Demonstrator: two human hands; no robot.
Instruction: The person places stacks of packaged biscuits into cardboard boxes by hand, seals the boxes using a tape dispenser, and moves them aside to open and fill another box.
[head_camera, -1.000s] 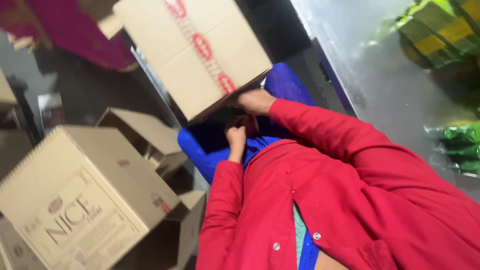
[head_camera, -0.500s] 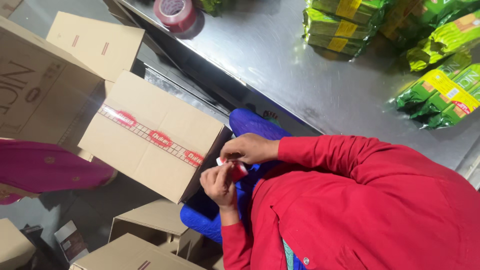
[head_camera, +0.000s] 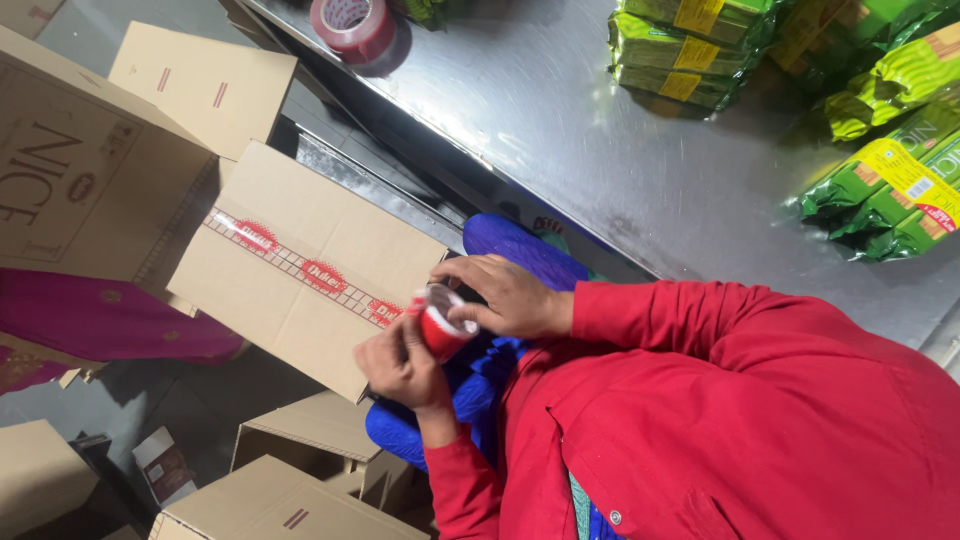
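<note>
A closed cardboard box rests against my lap in blue cloth, its seam covered by a strip of printed red-and-white tape. At the box's near edge both hands grip a red tape roll. My left hand holds the roll from below. My right hand holds it from above, with fingers over the roll's rim. Both sleeves are red.
A steel table carries a second red tape roll and stacks of green and yellow packets. More cardboard boxes stand to the left and below. Someone's magenta garment lies under the boxes on the left.
The view swung from the floor boxes toward the table. The box turned from raised overhead to lying across my lap, and the tape roll came up into both hands at its edge.
</note>
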